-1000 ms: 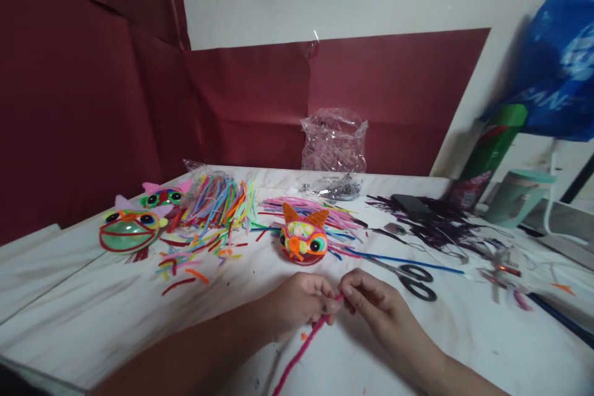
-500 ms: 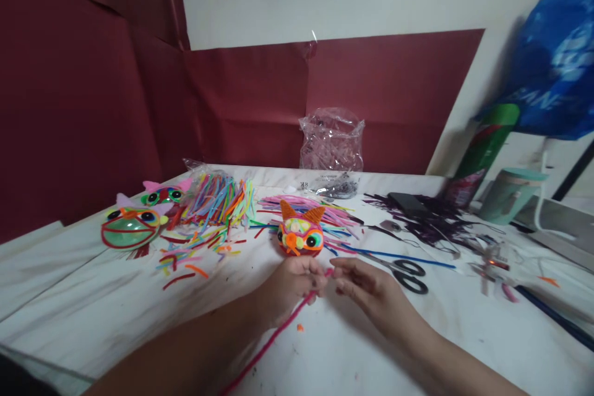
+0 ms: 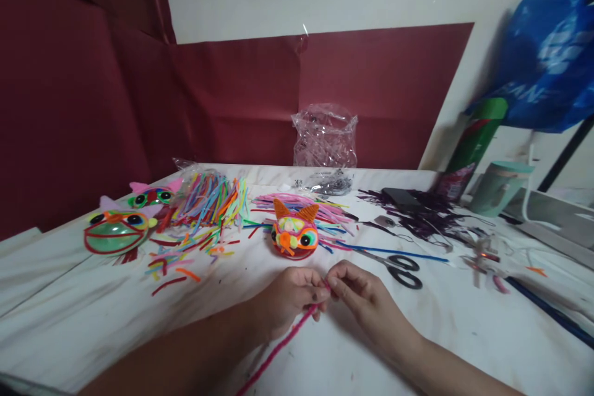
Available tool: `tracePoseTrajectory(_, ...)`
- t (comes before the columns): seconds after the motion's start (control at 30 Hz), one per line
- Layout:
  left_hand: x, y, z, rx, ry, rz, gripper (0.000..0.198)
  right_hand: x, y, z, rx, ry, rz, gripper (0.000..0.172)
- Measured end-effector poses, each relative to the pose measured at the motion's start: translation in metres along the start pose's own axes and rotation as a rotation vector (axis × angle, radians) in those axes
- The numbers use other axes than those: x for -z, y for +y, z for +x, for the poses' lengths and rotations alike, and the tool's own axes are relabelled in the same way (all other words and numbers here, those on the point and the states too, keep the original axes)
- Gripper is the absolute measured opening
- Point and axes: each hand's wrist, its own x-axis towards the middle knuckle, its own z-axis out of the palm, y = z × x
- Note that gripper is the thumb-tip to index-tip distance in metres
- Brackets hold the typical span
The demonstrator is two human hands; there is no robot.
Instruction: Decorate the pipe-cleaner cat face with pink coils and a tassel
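Note:
A pink pipe cleaner runs from the bottom edge up into my left hand, whose thumb and fingers pinch it close to its upper end. My right hand meets the left there, its thumb and forefinger closed on the tip of the same pipe cleaner. The tip itself is mostly hidden by the fingers. Just beyond my hands sits an orange cat-like figure with pointed ears, big eyes and a flower-shaped nose. Black-handled scissors lie to the right of it.
Two similar animal figures, a green-mouthed one and a pink-eared one, stand at left. Bundled colourful pipe cleaners and cut scraps lie beside them. A dark phone, purple shreds and a green cup are at right.
My right hand has come in from slightly apart and closed on the pipe cleaner's end at the left fingertips. The view has shifted a little, with the scene sliding left.

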Motion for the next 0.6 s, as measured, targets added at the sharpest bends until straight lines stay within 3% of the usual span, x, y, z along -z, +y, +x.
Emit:
tracePoseTrajectory(0.13, 0.004, 0.0, 0.001, 0.006, 0.021, 0.121, 0.017, 0.008, 0.001, -0.001, 0.418, -0.131, -0.56, 0.02)
tracePoseTrajectory(0.23, 0.004, -0.003, 0.002, 0.05, 0.058, 0.168, 0.012, 0.011, 0.002, -0.001, 0.512, -0.215, -0.718, 0.023)
tracePoseTrajectory(0.3, 0.004, -0.004, 0.002, 0.052, 0.07, 0.164, 0.01, 0.011, 0.001, -0.001, 0.42, -0.224, -0.6, 0.022)
tracePoseTrajectory(0.4, 0.005, -0.005, 0.004, -0.042, 0.049, 0.063, 0.01, 0.009, -0.002, 0.001, 0.116, -0.13, -0.148, 0.012)
tracePoseTrajectory(0.47, 0.005, -0.005, 0.004, -0.101, 0.038, -0.026, 0.013, 0.005, -0.004, 0.003, -0.075, -0.075, 0.154, 0.024)
tracePoseTrajectory(0.6, 0.005, -0.002, 0.002, -0.114, 0.023, -0.084, 0.018, -0.004, -0.006, 0.004, -0.197, -0.036, 0.487, 0.028)
